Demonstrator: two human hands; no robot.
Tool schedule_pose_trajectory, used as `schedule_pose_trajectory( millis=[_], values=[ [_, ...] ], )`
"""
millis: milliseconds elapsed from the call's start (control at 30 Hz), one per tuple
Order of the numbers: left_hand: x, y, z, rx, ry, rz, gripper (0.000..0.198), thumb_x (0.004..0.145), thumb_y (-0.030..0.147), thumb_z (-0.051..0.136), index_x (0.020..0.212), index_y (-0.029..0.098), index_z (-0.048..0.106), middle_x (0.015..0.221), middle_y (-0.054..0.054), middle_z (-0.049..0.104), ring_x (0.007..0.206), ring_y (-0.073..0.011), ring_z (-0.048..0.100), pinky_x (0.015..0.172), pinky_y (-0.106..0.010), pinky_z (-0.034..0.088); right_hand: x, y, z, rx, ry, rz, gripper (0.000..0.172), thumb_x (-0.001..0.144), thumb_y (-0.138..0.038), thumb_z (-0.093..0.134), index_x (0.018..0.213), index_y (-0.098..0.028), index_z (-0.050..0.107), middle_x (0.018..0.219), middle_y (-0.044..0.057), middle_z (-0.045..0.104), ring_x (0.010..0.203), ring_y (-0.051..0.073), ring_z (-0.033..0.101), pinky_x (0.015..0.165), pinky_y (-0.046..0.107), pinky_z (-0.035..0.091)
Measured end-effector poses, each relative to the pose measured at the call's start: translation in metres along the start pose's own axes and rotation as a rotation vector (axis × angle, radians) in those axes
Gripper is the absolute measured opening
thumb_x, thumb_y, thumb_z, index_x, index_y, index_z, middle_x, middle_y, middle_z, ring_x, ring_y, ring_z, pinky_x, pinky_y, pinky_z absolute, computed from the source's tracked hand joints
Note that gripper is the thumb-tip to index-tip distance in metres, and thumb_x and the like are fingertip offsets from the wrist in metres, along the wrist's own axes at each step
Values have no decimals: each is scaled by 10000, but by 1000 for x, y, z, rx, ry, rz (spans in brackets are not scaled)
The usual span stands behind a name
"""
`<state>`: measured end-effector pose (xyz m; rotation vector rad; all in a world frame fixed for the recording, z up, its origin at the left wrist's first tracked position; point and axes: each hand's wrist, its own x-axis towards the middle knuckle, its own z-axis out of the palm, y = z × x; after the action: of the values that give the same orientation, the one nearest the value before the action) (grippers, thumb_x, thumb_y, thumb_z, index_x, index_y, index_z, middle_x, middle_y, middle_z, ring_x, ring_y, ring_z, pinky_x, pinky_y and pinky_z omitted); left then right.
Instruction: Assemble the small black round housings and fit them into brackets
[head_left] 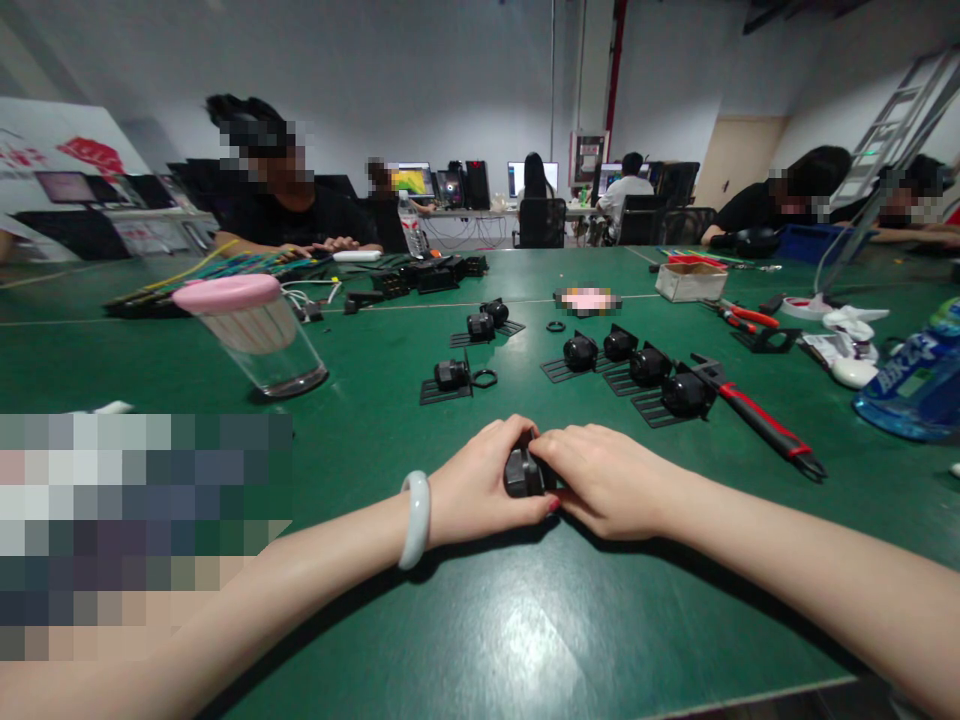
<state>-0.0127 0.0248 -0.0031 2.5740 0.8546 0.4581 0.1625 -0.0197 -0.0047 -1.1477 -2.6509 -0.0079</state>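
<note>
Centrally, a small black part point(523, 472) is held low over the green counter point(525, 620), near its front edge, pinched between both hands. The grip of the left hand point(480, 487) is clenched around the part's left side. The grip of the right hand point(609, 482) is closed over its right side and top, so most of the part is hidden (whether it rests on the counter cannot be told). A pale bangle point(415, 518) is worn on the left wrist.

Just beyond the hands, 4 black units point(649, 365) on ribbed plates are lined up in a slanted row, and red-handled pliers point(757, 415) are laid just beside the nearest one. Further left, 3 more units point(452, 375) and a loose black ring point(484, 378) are seen. A pink-lidded cup point(251, 335) stands well to the left, and a blue bottle point(911, 385) lies at the right edge.
</note>
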Motion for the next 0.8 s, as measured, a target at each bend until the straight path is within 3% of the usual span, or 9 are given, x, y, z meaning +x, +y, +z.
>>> schedule_pose_trajectory(
  millis=[800],
  values=[
    [1,1,-1,-2,-20,-8,426,648,403,586,968,172,426,892,-38,512,804,-191,496,728,-317,412,0,0,0,-31,-6,-13,340,790,-298,394,1087,-132,399,992,95,531,860,221,498,729,344,394]
  ],
)
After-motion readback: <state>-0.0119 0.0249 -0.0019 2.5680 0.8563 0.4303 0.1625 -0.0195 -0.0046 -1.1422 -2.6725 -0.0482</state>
